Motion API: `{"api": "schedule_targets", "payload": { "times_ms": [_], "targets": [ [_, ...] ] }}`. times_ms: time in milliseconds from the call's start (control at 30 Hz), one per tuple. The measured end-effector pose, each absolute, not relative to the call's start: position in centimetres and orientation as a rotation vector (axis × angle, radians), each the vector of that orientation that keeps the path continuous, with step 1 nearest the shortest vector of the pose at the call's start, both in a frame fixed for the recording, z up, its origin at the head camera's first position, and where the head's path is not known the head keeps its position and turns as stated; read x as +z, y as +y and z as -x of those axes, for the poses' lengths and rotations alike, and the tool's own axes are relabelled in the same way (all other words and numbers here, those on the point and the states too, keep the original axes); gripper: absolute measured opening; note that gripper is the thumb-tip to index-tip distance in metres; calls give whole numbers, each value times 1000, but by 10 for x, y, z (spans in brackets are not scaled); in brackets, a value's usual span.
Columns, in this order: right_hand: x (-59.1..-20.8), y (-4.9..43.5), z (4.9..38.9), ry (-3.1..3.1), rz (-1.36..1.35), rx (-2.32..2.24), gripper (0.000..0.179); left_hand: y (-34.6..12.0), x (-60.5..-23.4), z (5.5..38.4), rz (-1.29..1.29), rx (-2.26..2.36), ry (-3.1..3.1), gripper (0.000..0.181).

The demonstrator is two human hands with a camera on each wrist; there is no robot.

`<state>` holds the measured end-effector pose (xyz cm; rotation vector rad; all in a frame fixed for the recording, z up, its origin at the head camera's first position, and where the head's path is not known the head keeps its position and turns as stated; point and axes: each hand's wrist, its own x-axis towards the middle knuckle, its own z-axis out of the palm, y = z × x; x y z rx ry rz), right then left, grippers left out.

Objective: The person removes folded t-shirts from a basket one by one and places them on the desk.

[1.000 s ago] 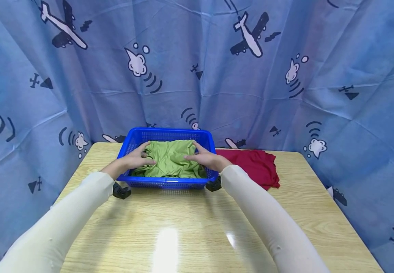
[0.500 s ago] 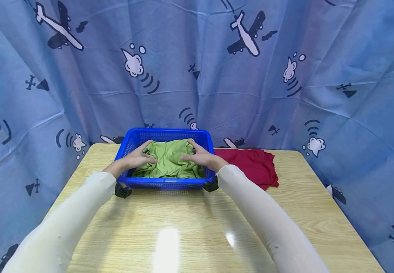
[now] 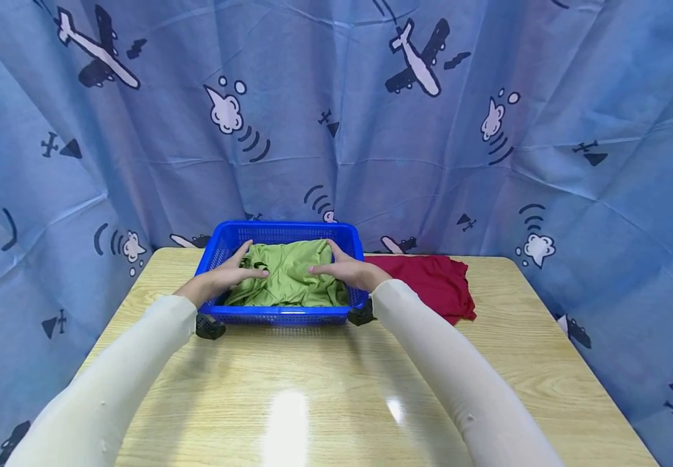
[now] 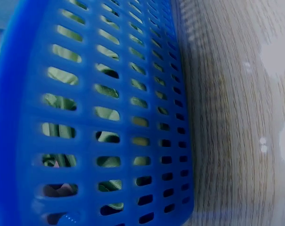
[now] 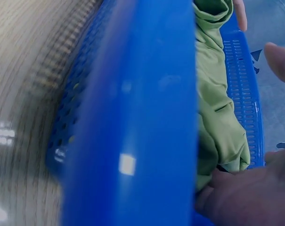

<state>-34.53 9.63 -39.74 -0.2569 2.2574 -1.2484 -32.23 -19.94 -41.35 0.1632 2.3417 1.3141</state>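
A crumpled light-green cloth (image 3: 291,272) lies in the blue mesh plastic basket (image 3: 290,311). My left hand (image 3: 225,275) reaches over the left part of the basket, its thumb and index finger straight and spread at the cloth's left side. From the other side my right hand (image 3: 354,271) lies at the cloth's right end, thumb stretched across its top. In the right wrist view, the right hand's lower fingers (image 5: 227,197) touch the folds while the thumb (image 5: 280,61) stands apart. The left wrist view shows green fabric (image 4: 62,75) through the basket's slots; the left hand's lower fingers are hidden.
To the right of the basket, a dark red cloth (image 3: 430,282) lies on the light wooden table (image 3: 336,389). A blue curtain (image 3: 290,130) printed with airplanes hangs right behind the table. A dark wrist device (image 3: 211,327) sits below each hand near the basket's front.
My left hand has shifted slightly left and its index finger has spread from the thumb. The right hand stays nearly in place. The green cloth keeps nearly the same shape in the basket.
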Motion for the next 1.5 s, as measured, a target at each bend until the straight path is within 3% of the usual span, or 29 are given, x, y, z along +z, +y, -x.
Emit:
{"api": "schedule_targets", "payload": {
  "times_ms": [833, 1500],
  "targets": [
    [-401, 89, 348, 2147, 325, -1267, 112, -197, -415, 327, -193, 1370, 2242, 97],
    [-403, 73, 345, 2135, 429, -1159, 96, -183, -422, 335, -250, 1356, 2220, 93]
  ]
}}
